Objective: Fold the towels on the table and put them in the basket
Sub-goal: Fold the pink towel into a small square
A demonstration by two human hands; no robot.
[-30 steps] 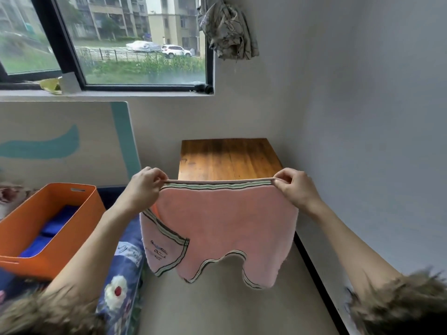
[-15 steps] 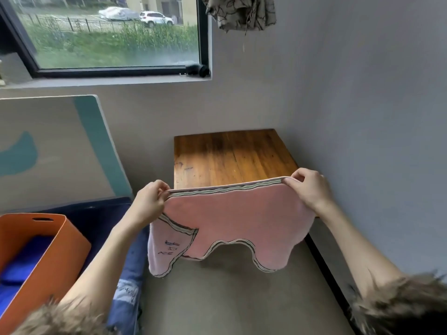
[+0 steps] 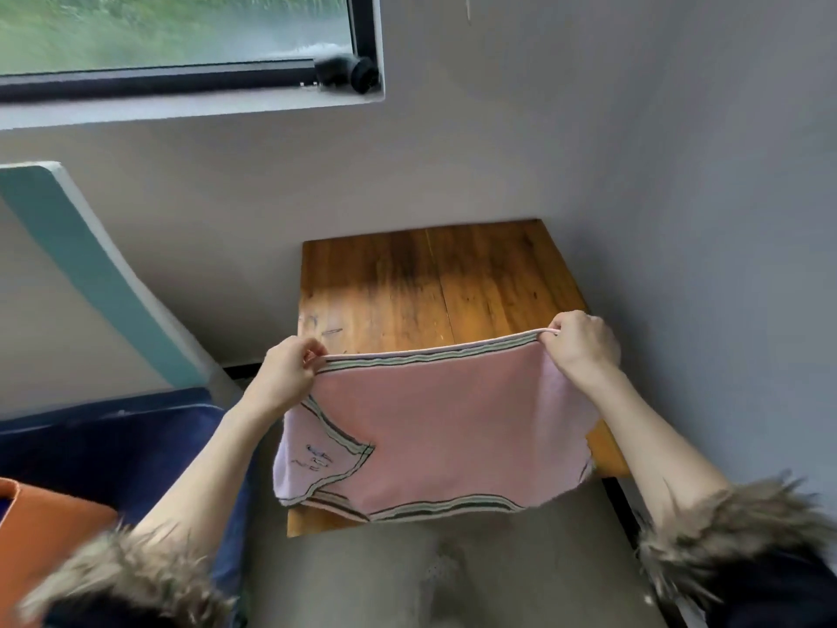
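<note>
**Pink towel brought over the table**

Carried forward since half a second ago: pink terry towel with striped border (image 3: 444,419), now hanging over the near part of the small brown wooden table (image 3: 430,283), lower hem down near the table's front edge. Pinched at the top left corner by the left hand (image 3: 285,373), at the top right corner by the right hand (image 3: 582,344), top edge stretched taut between them. Orange basket (image 3: 40,532) low at the left, well apart, mostly out of frame. Fur-trimmed cuffs (image 3: 724,532) at both wrists.
</note>
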